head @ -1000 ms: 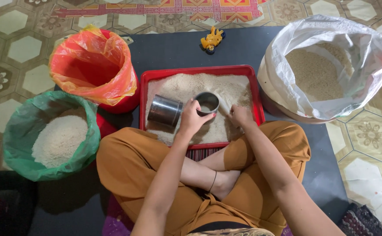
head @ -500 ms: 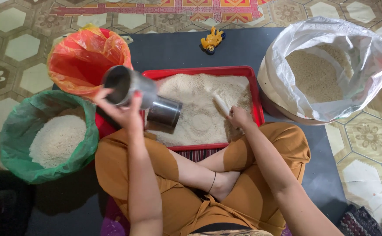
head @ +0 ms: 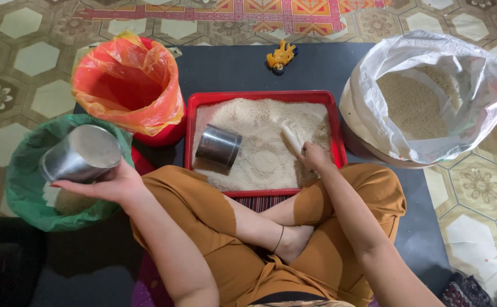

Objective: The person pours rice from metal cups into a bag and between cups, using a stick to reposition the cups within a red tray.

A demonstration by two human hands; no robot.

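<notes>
Your left hand (head: 109, 185) grips the steel cup (head: 80, 153) tipped over the green-lined basin (head: 21, 193) at lower left, apparently mid-pour; your right hand (head: 315, 157) pinches a white stick (head: 291, 138) on the red tray (head: 262, 96). Next, tilt steadily.

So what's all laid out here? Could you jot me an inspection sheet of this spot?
Surface: dark mat over patterned floor tiles.
Job's things: red tray spread with pale grain; steel cup lying on its side in it; second steel cup tilted over green-lined basin; white sack of grain; bucket with orange liner.
Clutter: yellow toy.
Hands: left hand holds the second cup; right hand grips a small white tool in the tray.
Cables: nothing seen.
Surroundings: colourful rug.
</notes>
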